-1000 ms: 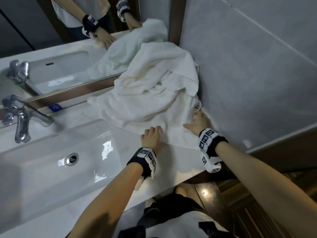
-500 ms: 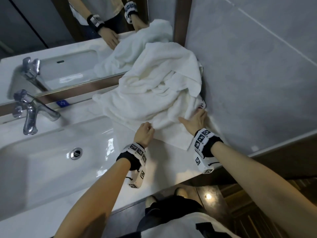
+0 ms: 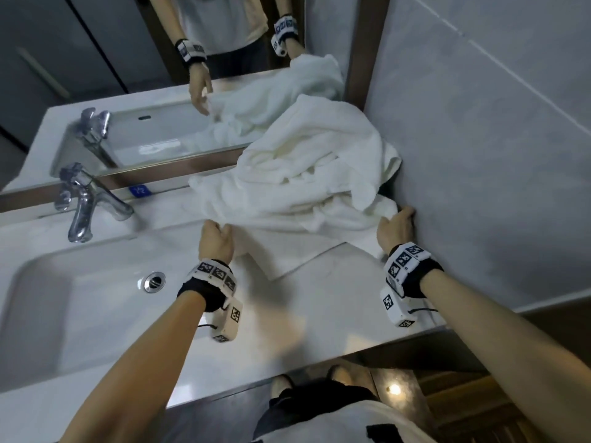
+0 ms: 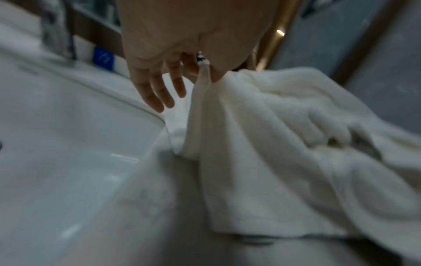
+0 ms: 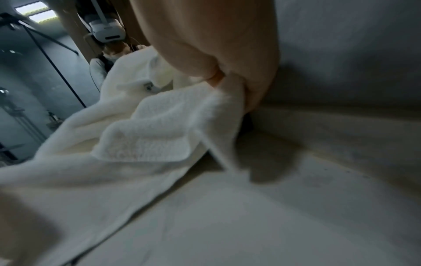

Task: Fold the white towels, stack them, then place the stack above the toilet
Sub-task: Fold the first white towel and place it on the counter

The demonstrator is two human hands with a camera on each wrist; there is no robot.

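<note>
White towels (image 3: 307,183) lie in a messy pile on the tabletop (image 3: 319,302), at 3 o'clock from the sink (image 3: 80,302). The left hand (image 3: 215,243) pinches one edge at 7 o'clock of the pile. The right hand (image 3: 395,230) has its fingers closed on the edge at 4 o'clock, by the wall (image 3: 479,155).

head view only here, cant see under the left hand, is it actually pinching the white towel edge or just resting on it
Observer: Left wrist view shows the left hand pinching the crumpled white terry towel edge with thumb and one finger; the other fingers hang straight.
Operator: and the right one by the wall
Observer: Right wrist view shows the right hand gripping a towel corner close to the grey tiled wall.
Operator: is that corner lifted
Observer: Yes, it hangs above the white marble countertop, with shadow beneath.
</note>
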